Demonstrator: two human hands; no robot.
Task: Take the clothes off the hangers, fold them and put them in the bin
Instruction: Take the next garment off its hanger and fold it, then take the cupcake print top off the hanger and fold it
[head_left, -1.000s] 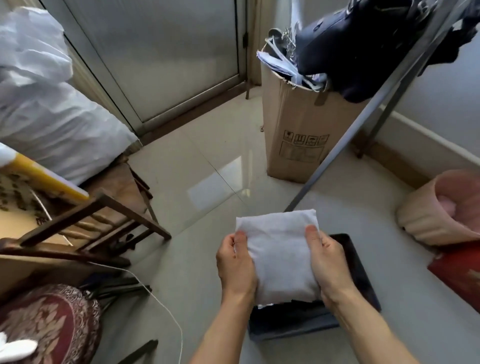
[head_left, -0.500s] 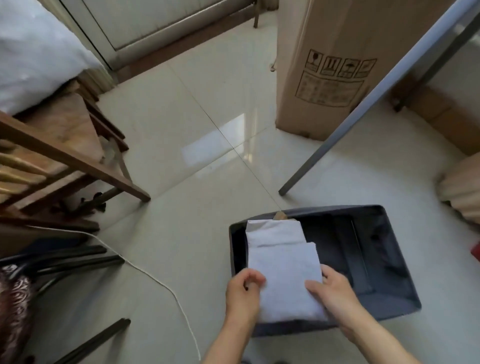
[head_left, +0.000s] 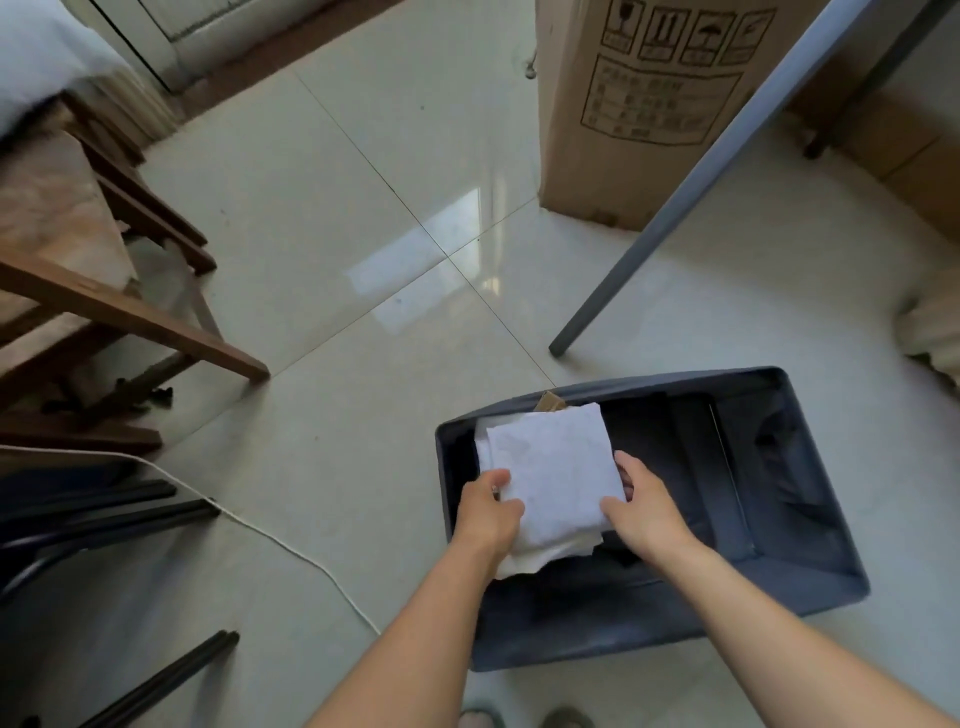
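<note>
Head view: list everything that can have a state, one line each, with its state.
folded white garment, folded, held at the left end of the bin's opening
bin, open-topped, upright on the floor
left hand, grips the garment's left edge
right hand, grips the garment's right edge
cardboard box, standing on the floor, top out of view
white cord, lying loose on the floor

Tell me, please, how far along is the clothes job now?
Done: the white garment is folded, with no hanger in it. In hand: the left hand and right hand grip its sides at the left part of the dark bin. Left: letting it go. No hangers show here, so whether more clothes wait cannot be told.
</note>
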